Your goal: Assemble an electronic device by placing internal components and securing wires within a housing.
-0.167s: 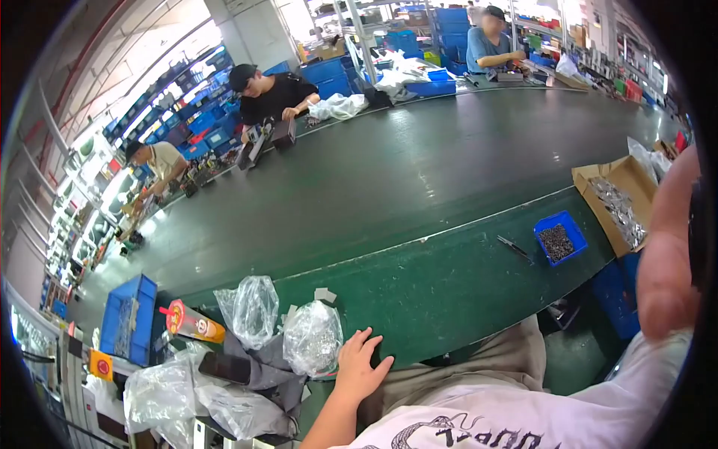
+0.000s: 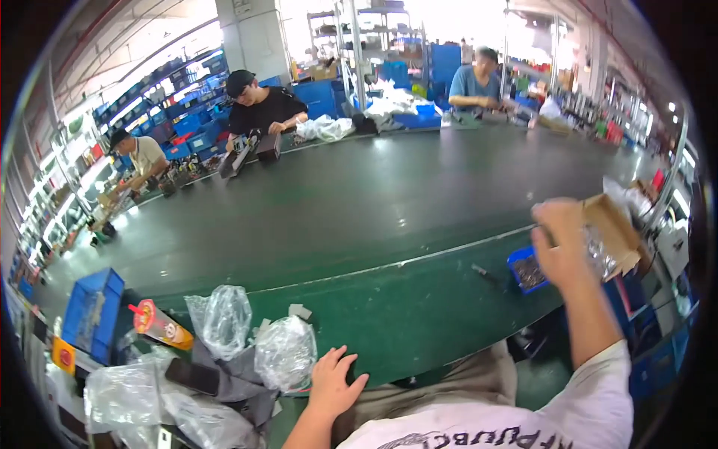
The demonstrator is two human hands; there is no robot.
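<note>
My left hand [image 2: 334, 382] rests flat on the near edge of the green worktable [image 2: 404, 318], fingers spread and holding nothing. Just left of it lies a clear plastic bag [image 2: 286, 355] with crumpled, shiny contents. My right hand [image 2: 559, 236] is raised over the right end of the table, somewhat blurred, thumb apart from the bent fingers and nothing visible in it. It partly covers a blue tray [image 2: 529, 271] of small dark metal parts and a cardboard box [image 2: 617, 232] holding silvery pieces. Tweezers or a similar slim tool [image 2: 483, 273] lie left of the tray.
Further left are another plastic bag [image 2: 224, 322], a drink cup [image 2: 163, 325] with a straw, a blue bin [image 2: 91, 314] and a dark phone [image 2: 192, 376]. Beyond the table runs a wide dark conveyor belt [image 2: 359, 202]. Several people work along its far side.
My right hand has come down and inward from close by the camera at the right edge to above the tray and box. The view has shifted; my left hand stays on the table edge.
</note>
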